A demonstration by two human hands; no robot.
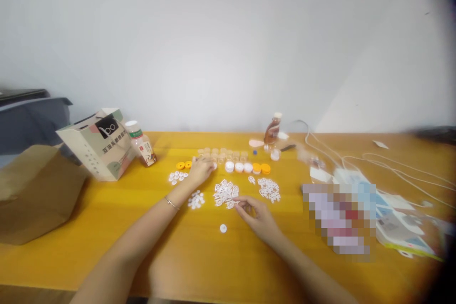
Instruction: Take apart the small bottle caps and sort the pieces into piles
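Observation:
My left hand (201, 170) reaches to the row of round caps, its fingers bent downward and mostly hidden behind its back. Yellow caps (181, 166) lie to its left, and white round caps (238, 167) and more yellow caps (265, 168) to its right. Small clear cups (235, 156) stand just behind. At a pile of white openwork plastic pieces (223, 192), my right hand (257, 216) pinches a piece at the near right edge between thumb and index finger. Closer to me lies a single white disc (223, 228). Small white parts (195, 199) are heaped below my left wrist.
More white parts (177, 177) and a second openwork pile (270, 190) flank the middle. At left stand a paper gift bag (107, 147), a brown bag (39, 194) and a white-capped bottle (141, 145). A brown drink bottle (272, 129) and white cables (384, 159) are at right.

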